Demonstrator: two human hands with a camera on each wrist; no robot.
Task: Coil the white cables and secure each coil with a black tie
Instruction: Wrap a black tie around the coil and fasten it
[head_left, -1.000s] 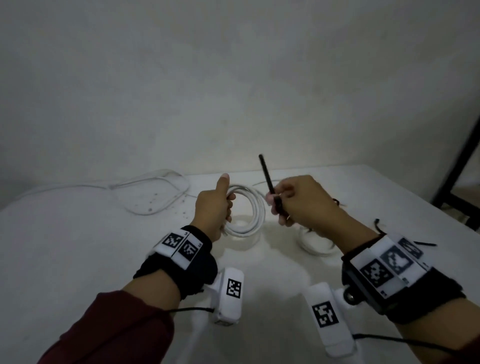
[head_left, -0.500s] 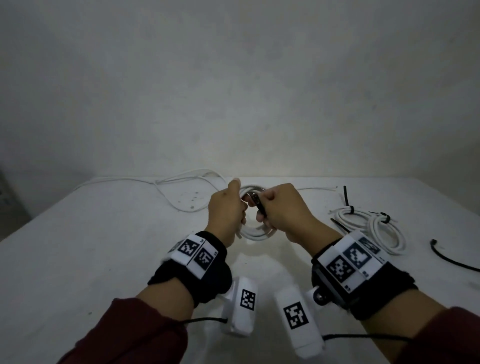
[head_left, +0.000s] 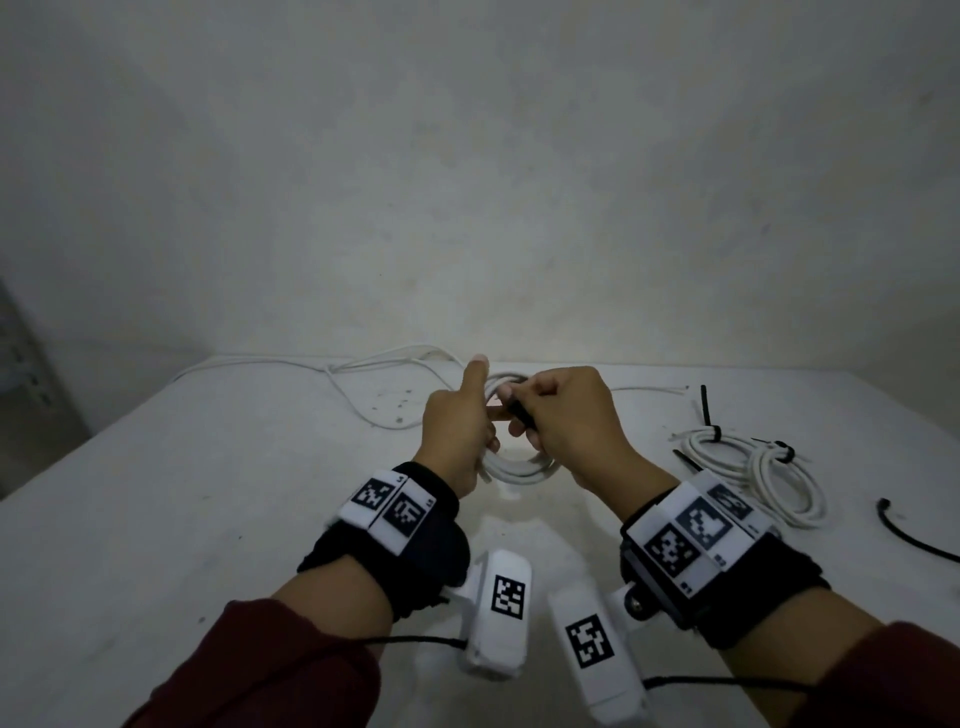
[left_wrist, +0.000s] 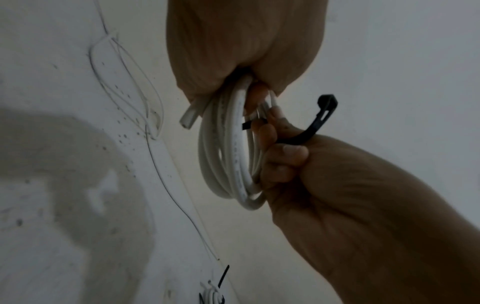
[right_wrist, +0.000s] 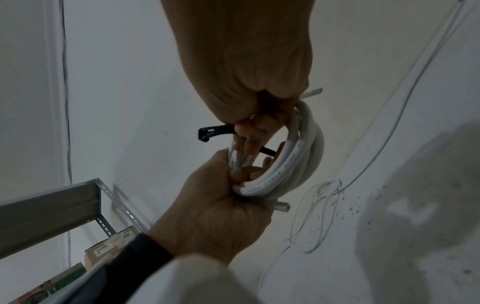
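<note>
Above the white table (head_left: 208, 493), the left hand (head_left: 457, 431) grips the white cable coil (left_wrist: 228, 156), thumb up. The right hand (head_left: 566, 421) pinches a black tie (left_wrist: 309, 131) against the coil's near side, its tip poking through the loops. Right of the held coil, two tied coils (head_left: 753, 467) lie flat.

White coil (left_wrist: 228, 156) hangs upright above the table, cut ends free. Black tie (left_wrist: 306, 131) threads through its loop. Two tied coils (head_left: 753, 478) lie right.
</note>
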